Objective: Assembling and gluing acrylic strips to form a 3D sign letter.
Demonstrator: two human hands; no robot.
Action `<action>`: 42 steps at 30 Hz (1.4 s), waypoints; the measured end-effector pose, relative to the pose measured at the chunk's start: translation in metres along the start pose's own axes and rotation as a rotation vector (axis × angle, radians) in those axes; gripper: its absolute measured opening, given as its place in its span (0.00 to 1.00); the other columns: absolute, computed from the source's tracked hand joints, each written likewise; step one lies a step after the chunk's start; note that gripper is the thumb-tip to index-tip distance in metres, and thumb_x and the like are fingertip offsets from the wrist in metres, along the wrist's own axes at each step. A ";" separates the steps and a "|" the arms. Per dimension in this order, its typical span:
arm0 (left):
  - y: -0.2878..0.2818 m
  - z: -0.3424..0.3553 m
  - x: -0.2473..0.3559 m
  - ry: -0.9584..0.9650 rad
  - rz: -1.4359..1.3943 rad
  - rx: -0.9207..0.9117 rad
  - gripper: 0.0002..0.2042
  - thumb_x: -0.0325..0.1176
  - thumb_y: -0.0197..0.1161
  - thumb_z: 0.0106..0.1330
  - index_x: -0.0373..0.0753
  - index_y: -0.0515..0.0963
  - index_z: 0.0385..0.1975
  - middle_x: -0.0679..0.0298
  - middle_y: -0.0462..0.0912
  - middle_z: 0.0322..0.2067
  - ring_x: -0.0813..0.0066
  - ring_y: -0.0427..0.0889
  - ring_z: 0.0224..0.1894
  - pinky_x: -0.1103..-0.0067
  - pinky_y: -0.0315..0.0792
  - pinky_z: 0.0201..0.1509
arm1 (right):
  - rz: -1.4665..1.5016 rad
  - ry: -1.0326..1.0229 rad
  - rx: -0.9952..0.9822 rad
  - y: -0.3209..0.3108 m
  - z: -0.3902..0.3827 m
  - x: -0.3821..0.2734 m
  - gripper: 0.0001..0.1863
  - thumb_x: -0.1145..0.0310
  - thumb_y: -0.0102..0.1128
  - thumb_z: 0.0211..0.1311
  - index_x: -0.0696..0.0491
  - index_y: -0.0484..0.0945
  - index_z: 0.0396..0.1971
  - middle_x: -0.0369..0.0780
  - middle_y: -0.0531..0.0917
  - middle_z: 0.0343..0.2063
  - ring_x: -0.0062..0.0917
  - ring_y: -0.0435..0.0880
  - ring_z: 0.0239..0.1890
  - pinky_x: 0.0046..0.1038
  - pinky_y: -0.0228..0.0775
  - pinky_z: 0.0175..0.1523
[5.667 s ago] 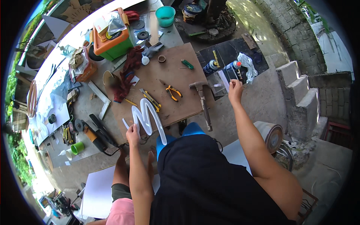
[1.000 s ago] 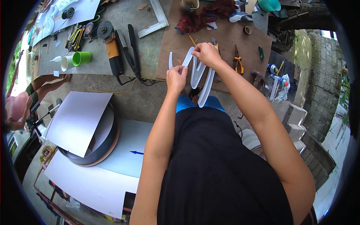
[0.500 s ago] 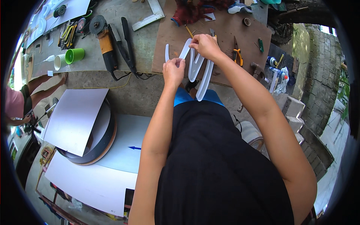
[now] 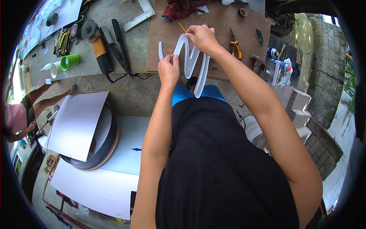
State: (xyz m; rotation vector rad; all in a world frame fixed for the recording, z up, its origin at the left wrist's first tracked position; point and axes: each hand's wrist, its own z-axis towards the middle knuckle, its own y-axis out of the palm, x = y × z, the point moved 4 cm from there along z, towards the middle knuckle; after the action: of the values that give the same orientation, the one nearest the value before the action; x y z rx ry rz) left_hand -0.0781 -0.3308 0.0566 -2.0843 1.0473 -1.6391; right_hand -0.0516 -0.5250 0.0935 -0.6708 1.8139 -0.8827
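A white channel letter (image 4: 189, 63), hollow and zigzag in script form, is held over the near edge of the brown board. My left hand (image 4: 169, 70) pinches its left stroke, fingers closed. Up at the top bend, my right hand (image 4: 201, 38) grips the letter between thumb and fingers. The letter's long right stroke hangs down past the table edge toward my shorts. Just beyond my right hand lies a yellow pencil (image 4: 181, 26). Some of the letter is hidden behind my fingers.
On the brown board (image 4: 225, 65) lie orange-handled pliers (image 4: 236, 49), a tape roll (image 4: 242, 12) and red gloves (image 4: 183, 9). An angle grinder (image 4: 100, 49) and a green cup (image 4: 70, 62) rest on the table to the left. Another person (image 4: 23, 118) stands at far left.
The view has shifted slightly, so the table things appear higher and more to the left. Both hands keep hold of the letter, and its tilt has barely changed.
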 end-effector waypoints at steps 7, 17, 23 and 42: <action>-0.001 0.001 0.001 -0.020 0.014 -0.024 0.17 0.42 0.59 0.69 0.32 0.83 0.40 0.50 0.83 0.34 0.57 0.83 0.37 0.67 0.75 0.45 | -0.055 0.002 -0.148 0.003 -0.004 -0.001 0.11 0.56 0.65 0.60 0.45 0.86 0.35 0.35 0.87 0.32 0.33 0.80 0.45 0.40 0.60 0.54; -0.003 0.000 0.004 -0.065 -0.004 -0.042 0.16 0.42 0.59 0.69 0.34 0.83 0.38 0.52 0.82 0.34 0.54 0.81 0.40 0.63 0.72 0.49 | -0.065 -0.085 0.002 -0.012 -0.021 -0.007 0.09 0.63 0.60 0.62 0.48 0.86 0.36 0.37 0.87 0.33 0.34 0.78 0.46 0.39 0.60 0.54; -0.003 -0.001 0.005 -0.086 -0.006 -0.046 0.16 0.42 0.59 0.69 0.33 0.83 0.38 0.51 0.82 0.35 0.54 0.82 0.39 0.64 0.74 0.48 | -0.064 -0.078 -0.039 -0.011 -0.048 -0.002 0.09 0.65 0.58 0.62 0.49 0.86 0.36 0.38 0.85 0.33 0.36 0.79 0.45 0.40 0.61 0.52; 0.000 0.005 -0.006 -0.113 0.000 -0.098 0.19 0.45 0.59 0.69 0.33 0.83 0.42 0.51 0.86 0.33 0.59 0.85 0.38 0.68 0.75 0.45 | 0.334 0.114 -0.270 0.029 -0.060 -0.023 0.25 0.67 0.56 0.61 0.64 0.73 0.56 0.60 0.82 0.40 0.51 0.82 0.46 0.44 0.73 0.53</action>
State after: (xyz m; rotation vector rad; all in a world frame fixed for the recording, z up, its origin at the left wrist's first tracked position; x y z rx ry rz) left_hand -0.0744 -0.3276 0.0502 -2.2107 1.1100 -1.4787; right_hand -0.1006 -0.4742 0.0978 -0.4688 2.0940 -0.4669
